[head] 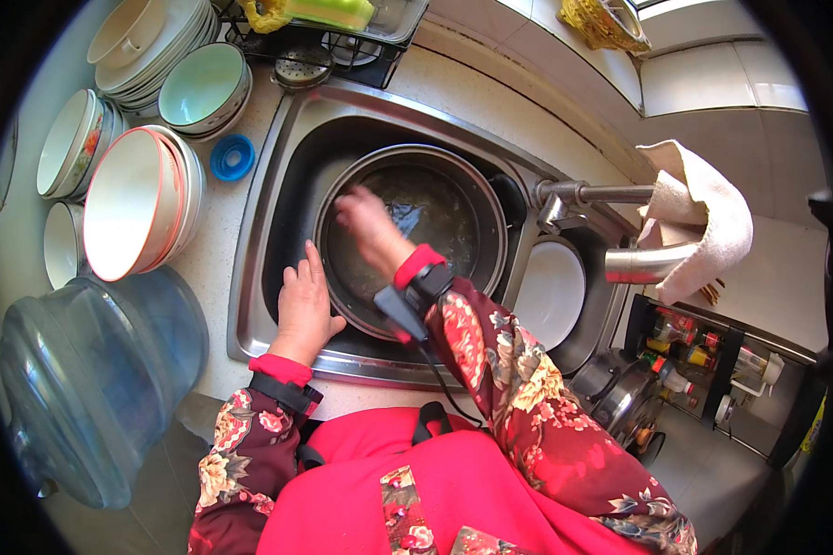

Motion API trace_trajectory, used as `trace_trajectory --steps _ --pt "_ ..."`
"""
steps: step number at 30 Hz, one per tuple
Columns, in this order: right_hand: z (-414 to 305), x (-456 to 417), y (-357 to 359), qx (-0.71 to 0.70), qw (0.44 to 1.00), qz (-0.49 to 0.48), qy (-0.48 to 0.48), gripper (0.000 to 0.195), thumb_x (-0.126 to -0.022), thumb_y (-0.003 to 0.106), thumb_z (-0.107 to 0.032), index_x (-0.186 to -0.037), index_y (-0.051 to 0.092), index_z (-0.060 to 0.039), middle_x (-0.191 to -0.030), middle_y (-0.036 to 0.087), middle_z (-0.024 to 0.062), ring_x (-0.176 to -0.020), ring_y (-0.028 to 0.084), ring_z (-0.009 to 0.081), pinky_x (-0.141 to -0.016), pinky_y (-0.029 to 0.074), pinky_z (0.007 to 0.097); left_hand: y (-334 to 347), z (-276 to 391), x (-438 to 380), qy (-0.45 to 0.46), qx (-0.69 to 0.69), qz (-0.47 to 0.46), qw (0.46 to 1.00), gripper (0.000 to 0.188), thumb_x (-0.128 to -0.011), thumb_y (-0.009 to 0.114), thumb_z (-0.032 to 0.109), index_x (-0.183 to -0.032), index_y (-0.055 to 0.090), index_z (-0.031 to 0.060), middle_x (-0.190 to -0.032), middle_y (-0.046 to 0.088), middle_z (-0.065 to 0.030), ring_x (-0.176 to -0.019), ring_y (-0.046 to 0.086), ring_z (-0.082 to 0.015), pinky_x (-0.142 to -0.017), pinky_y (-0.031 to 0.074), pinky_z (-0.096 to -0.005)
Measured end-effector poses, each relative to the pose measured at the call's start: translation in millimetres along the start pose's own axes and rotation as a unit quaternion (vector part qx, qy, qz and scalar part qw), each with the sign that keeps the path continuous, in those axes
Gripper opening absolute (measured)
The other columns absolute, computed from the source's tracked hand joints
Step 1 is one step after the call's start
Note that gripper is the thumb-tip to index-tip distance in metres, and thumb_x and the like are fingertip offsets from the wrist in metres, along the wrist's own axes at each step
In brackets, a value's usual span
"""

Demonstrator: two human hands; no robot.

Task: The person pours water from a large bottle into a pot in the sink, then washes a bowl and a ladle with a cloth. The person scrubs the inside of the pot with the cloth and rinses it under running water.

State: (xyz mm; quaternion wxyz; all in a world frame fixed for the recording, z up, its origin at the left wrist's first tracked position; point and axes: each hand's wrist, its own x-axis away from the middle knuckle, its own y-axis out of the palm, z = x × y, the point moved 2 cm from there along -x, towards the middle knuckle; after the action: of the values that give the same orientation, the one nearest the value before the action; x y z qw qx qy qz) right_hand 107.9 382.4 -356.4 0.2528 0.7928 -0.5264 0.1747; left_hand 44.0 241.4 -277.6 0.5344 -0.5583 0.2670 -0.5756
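Note:
A large dark metal pot (482, 277) with a black side handle (507, 201) sits in the stainless-steel sink (250, 305), with shallow cloudy water (423, 208) in its bottom. Inside it, near the left wall, my right hand (368, 225) is blurred and its fingers are curled. Whether it holds anything is hidden. My left hand (304, 302) lies against the pot's outer left rim, index finger stretched forward and thumb spread. In the smaller basin on the right stands a white bowl (550, 295).
The faucet (562, 208) rises between the basins, with a cloth (701, 201) draped over its pipe. Stacked bowls (128, 208), plates (187, 35) and a blue cap (232, 157) stand left of the sink. A large plastic water bottle (104, 374) lies nearer. Several bottles fill a rack (722, 368) at right.

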Motion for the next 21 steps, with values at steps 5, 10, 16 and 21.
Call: trace_trajectory --steps 5,10,16,21 --pt "34 64 -13 0.356 0.909 -0.211 -0.049 0.043 -0.083 0.051 -0.013 -0.123 0.054 0.0029 -0.115 0.062 0.0231 -0.103 0.061 0.0316 -0.091 0.045 0.0362 3 1 -1 0.0 0.023 0.029 0.999 0.126 -0.045 0.087 0.024 -0.142 0.013 -0.0106 -0.108 0.05 -0.0158 -0.092 0.051 -0.0284 -0.081 0.05 -0.032" --pt "46 98 -76 0.536 0.774 -0.337 -0.007 0.031 -0.078 0.052 -0.016 -0.101 0.07 -0.007 -0.098 0.066 0.0204 -0.091 0.063 0.0379 -0.084 0.049 0.0416 -2 1 -1 0.003 0.003 0.028 1.0 0.126 -0.047 0.087 0.025 -0.141 0.013 -0.0108 -0.106 0.05 -0.0152 -0.092 0.051 -0.0275 -0.08 0.05 -0.0317" --pt "60 57 -156 0.779 0.599 -0.185 0.019 0.022 -0.075 0.057 -0.01 -0.091 0.071 -0.0063 -0.095 0.068 0.0186 -0.09 0.065 0.0355 -0.077 0.052 0.0427 -2 2 -1 0.007 0.015 0.037 0.999 0.125 -0.047 0.088 0.025 -0.141 0.014 -0.0114 -0.106 0.05 -0.0155 -0.091 0.051 -0.0279 -0.081 0.05 -0.0315" --pt "0 31 -104 0.429 0.901 0.053 -0.04 0.02 -0.078 0.061 -0.005 -0.096 0.067 0.0021 -0.084 0.068 0.0153 -0.076 0.066 0.0236 -0.069 0.051 0.0334 1 0 1 0.001 0.022 0.032 0.999 0.124 -0.047 0.087 0.024 -0.141 0.014 -0.0115 -0.107 0.05 -0.0159 -0.093 0.051 -0.0286 -0.083 0.049 -0.0309"
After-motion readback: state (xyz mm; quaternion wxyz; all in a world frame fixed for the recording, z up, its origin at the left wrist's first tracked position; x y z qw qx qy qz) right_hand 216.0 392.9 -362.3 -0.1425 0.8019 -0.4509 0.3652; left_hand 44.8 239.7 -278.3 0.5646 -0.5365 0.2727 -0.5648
